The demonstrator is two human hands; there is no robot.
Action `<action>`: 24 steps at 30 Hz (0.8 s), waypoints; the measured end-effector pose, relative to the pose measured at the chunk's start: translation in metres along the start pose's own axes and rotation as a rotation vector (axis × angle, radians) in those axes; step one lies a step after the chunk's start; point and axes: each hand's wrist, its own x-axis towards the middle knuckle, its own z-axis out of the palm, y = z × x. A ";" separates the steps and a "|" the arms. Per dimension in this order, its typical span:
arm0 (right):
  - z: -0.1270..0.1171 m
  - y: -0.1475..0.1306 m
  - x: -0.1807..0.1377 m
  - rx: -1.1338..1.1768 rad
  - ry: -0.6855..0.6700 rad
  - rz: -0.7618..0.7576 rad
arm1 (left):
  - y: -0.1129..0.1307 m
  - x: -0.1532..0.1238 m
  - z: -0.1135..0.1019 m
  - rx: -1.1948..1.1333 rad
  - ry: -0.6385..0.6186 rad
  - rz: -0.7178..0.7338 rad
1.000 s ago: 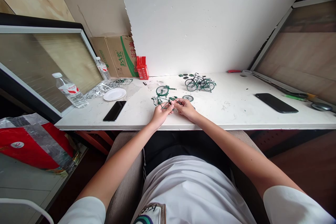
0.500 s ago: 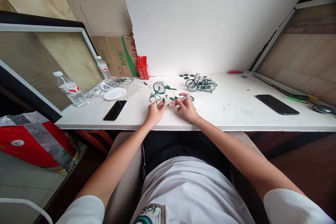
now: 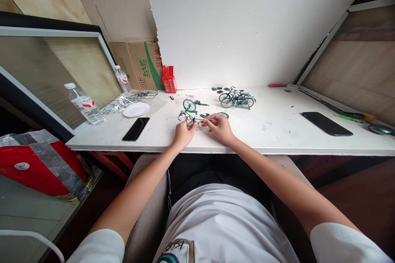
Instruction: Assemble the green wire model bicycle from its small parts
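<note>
My left hand [image 3: 182, 132] is closed on a partly built green model bicycle [image 3: 188, 111], holding it by the frame with one wheel up. My right hand [image 3: 219, 126] pinches a thin part at the model's right end. A loose small wheel [image 3: 222, 114] lies just beyond my right hand. A finished green model bicycle [image 3: 237, 98] stands farther back on the white table [image 3: 271, 135], with a few small dark parts [image 3: 218, 89] beside it.
On the left lie a black phone [image 3: 136, 128], a white paper plate [image 3: 136, 109], clear plastic wrap [image 3: 117, 102] and two water bottles [image 3: 83, 104]. A red carton [image 3: 168, 79] and a cardboard box [image 3: 138, 65] stand at the back. Another phone [image 3: 327, 123] lies right.
My right hand, with fingers apart half a second ago, has closed again on the part at the model. My left hand shifted the model slightly.
</note>
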 end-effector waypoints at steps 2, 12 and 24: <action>0.000 0.001 0.000 -0.006 -0.017 -0.004 | -0.001 0.000 0.000 0.014 0.002 0.013; 0.000 -0.001 -0.001 -0.016 -0.013 -0.006 | -0.006 0.000 0.002 -0.018 0.032 0.019; 0.000 -0.002 -0.001 -0.016 -0.016 0.000 | -0.007 0.000 0.001 0.079 0.012 0.054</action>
